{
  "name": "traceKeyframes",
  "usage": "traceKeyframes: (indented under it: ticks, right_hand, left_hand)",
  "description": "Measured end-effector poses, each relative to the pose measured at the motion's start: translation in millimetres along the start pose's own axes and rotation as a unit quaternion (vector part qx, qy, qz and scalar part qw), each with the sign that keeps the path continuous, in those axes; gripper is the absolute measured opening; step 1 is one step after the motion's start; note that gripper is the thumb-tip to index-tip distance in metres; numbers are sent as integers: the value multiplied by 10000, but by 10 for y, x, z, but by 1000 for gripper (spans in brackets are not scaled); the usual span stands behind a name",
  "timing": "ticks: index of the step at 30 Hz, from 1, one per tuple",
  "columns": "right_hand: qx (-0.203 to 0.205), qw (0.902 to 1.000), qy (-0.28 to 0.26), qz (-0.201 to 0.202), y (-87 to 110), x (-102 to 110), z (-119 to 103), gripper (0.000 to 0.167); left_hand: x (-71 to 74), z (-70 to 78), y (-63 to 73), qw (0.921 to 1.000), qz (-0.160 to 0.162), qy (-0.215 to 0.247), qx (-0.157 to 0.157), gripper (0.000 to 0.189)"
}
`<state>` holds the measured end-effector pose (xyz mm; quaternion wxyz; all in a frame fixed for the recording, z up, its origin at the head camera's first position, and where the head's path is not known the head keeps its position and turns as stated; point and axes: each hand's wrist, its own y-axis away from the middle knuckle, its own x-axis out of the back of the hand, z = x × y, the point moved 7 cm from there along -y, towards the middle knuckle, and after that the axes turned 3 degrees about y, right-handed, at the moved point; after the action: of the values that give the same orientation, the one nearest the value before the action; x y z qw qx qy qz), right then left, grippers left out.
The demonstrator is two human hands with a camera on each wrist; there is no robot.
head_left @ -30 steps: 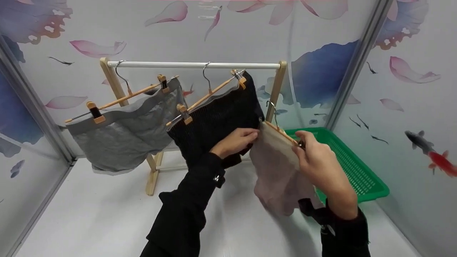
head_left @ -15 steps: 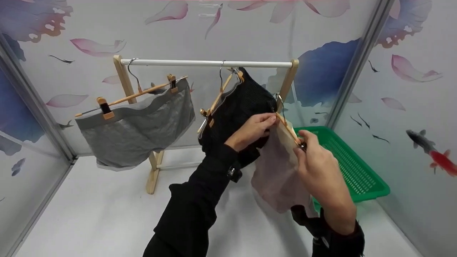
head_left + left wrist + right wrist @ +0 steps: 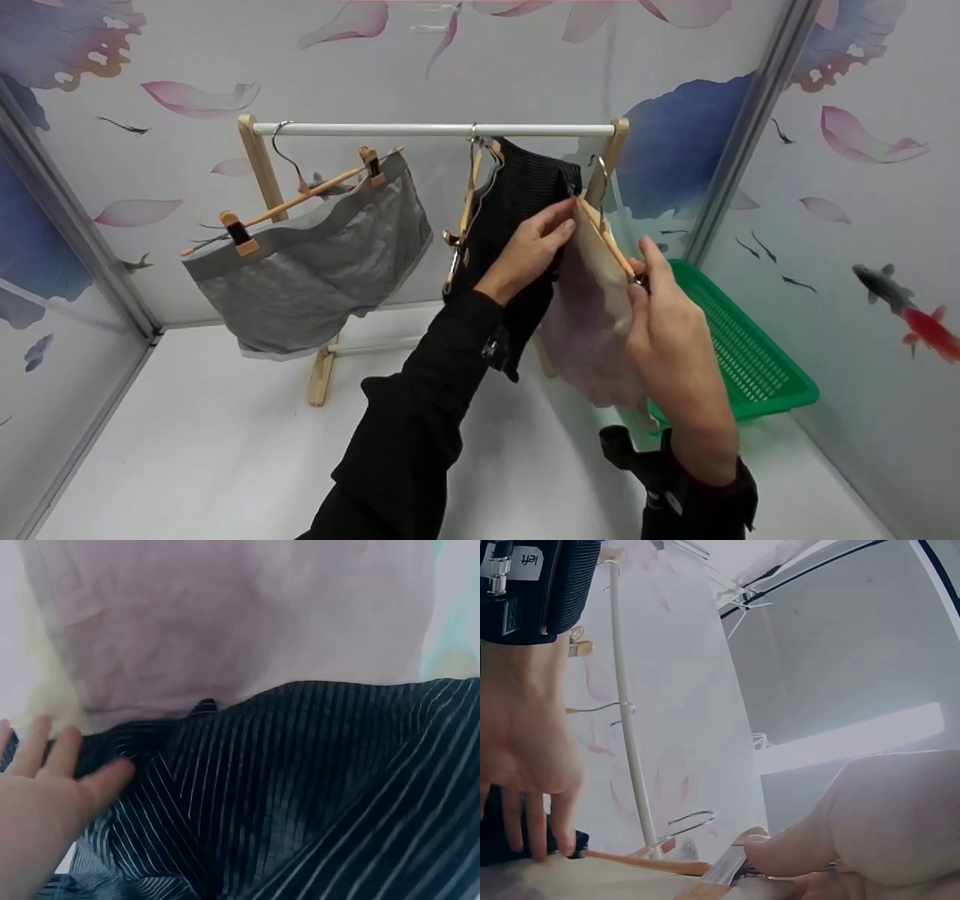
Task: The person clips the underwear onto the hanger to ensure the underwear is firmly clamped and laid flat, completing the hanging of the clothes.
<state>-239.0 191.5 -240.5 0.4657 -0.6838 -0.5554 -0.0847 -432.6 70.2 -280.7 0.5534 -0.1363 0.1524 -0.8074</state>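
At the right of the head view, my right hand [image 3: 675, 345] pinches the near clip end of a wooden clip hanger [image 3: 611, 244]. Pale pink underpants [image 3: 592, 330] hang from that hanger, whose metal hook [image 3: 600, 172] stands just in front of the rack's right post. My left hand [image 3: 529, 251], fingers mostly straight, lies against black striped shorts [image 3: 532, 176] by the hanger's far end. In the left wrist view, its spread fingers [image 3: 64, 754] show against the dark cloth. The shorts hang turned nearly edge-on from the white rod [image 3: 375, 130].
Grey underpants [image 3: 315, 262] hang from another clip hanger [image 3: 300, 196] at the rack's left. A green perforated basket [image 3: 780, 397] sits on the white table [image 3: 187, 450] at the right. Patterned panels [image 3: 510, 67] enclose the table.
Both hands have moved upward with the pink underpants and their hanger, bringing the hook nearer the rod's height. The black shorts have swung round to the right. The rack has shifted slightly right.
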Motion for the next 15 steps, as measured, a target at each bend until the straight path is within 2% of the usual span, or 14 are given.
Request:
traceKeyframes:
  ticks: [3, 6, 10, 15]
  right_hand:
    - [24, 9997, 78, -238, 29, -4, 7, 54]
    - [95, 9987, 106, -498, 77, 1, 7, 53]
    - [308, 9968, 143, -729, 127, -8, 4, 50]
    - [530, 9939, 254, -938, 146, -67, 46, 48]
  left_hand:
    - [158, -72, 3, 9973, 255, -602, 342, 47]
    - [350, -134, 24, 9879, 499, -1322, 642, 42]
    - [490, -213, 53, 9781, 373, -1795, 988, 45]
    - [510, -305, 58, 9732, 53, -1931, 1249, 53]
